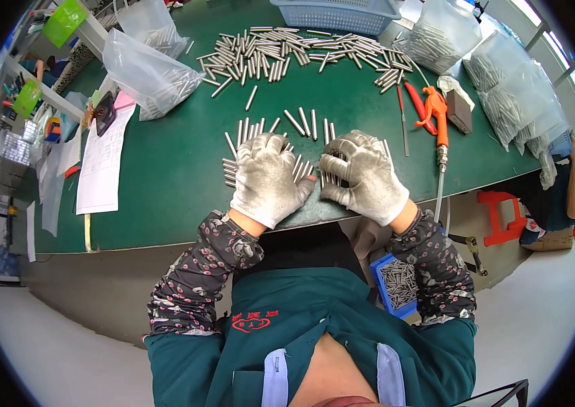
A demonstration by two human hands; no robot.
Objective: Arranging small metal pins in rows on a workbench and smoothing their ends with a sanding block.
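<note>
Head view: left hand [267,178] and right hand [365,175], both gloved, lie flat and spread on a row of small metal pins [304,124] near the green tabletop [165,169] front edge, gripping nothing. Risk: a sideways push could roll pins off toward 6 o'clock; big pin heap [294,53] sits at 12 o'clock.

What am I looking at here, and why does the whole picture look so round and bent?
No machine here: a person wears a wide-angle camera on the head, looking down, so straight edges bend. The left hand and right hand, both in grey gloves, lie flat on a small batch of metal pins on a green table. Neither hand closes its grip on anything. Farther back lies a bigger pile of pins, with a blue basket, clear bags of pins and an orange air gun.
</note>
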